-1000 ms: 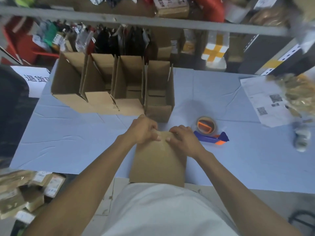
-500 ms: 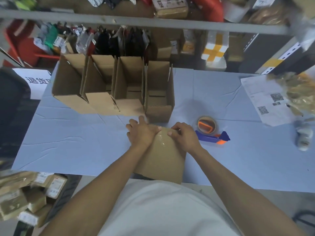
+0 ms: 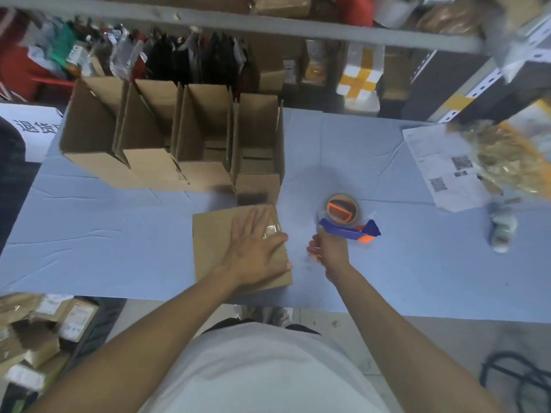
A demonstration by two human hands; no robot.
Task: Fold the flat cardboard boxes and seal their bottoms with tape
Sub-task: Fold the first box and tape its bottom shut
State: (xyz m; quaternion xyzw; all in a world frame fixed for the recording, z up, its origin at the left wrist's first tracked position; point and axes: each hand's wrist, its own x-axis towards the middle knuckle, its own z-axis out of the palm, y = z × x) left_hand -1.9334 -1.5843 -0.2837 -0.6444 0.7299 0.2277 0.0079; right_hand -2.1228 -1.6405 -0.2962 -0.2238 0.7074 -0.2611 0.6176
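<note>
Left hand [image 3: 253,248] flat on box [image 3: 214,242]; right hand [image 3: 328,248] seemingly curled at tape dispenser [image 3: 347,225]

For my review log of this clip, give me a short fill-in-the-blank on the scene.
1. The left hand lies flat on the ___ box.
2. The right hand is at the handle of the tape ___.
3. Behind stand ___ open boxes in a row.

Missing: cardboard; dispenser; four

Left hand [image 3: 253,251] flat on box [image 3: 214,234], apparently taped.
</note>
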